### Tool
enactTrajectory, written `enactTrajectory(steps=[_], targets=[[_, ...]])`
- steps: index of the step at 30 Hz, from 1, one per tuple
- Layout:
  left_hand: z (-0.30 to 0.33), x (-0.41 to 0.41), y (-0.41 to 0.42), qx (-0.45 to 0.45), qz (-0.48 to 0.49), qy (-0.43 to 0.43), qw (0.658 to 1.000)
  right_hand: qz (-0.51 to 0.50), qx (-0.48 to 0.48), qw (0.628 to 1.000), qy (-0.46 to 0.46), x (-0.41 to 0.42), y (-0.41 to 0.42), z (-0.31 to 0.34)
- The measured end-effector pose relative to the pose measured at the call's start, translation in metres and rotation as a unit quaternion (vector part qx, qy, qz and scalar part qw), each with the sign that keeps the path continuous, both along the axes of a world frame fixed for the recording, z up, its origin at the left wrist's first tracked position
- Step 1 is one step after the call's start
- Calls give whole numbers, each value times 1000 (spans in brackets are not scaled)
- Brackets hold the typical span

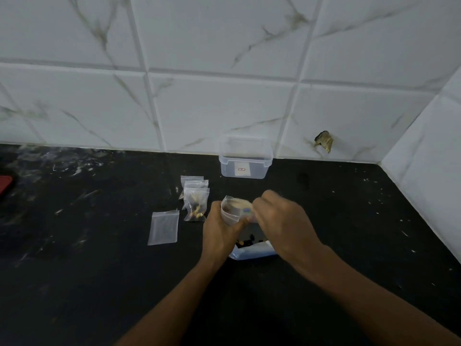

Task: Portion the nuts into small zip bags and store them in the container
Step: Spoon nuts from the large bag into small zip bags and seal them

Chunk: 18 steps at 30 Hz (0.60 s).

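Both hands, left (219,231) and right (282,221), pinched one small clear zip bag (234,211) together above the black surface (99,270); clear plastic container (245,158) far behind.

Three filled zip bags (195,199) lie overlapping in one small stack. One empty zip bag (163,227) lies flat beside them. One more small bag (233,211) is held in two hands. One clear container (245,158) stands by the wall. One large nut bag (252,244) lies beneath the hands.
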<state>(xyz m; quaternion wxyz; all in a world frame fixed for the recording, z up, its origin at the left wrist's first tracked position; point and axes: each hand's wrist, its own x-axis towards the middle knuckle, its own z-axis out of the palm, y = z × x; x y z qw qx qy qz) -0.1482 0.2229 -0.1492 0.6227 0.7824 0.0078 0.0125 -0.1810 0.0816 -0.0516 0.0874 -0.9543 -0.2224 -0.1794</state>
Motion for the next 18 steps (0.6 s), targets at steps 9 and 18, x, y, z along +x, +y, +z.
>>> enactTrajectory(steps=[9,18], targets=[[-7,0,19,-35,-21,20,999,-220,41,945,239,30,-49,-53],[-14,1,17,-32,-41,49,997,-242,25,909,340,33,-42,-99]])
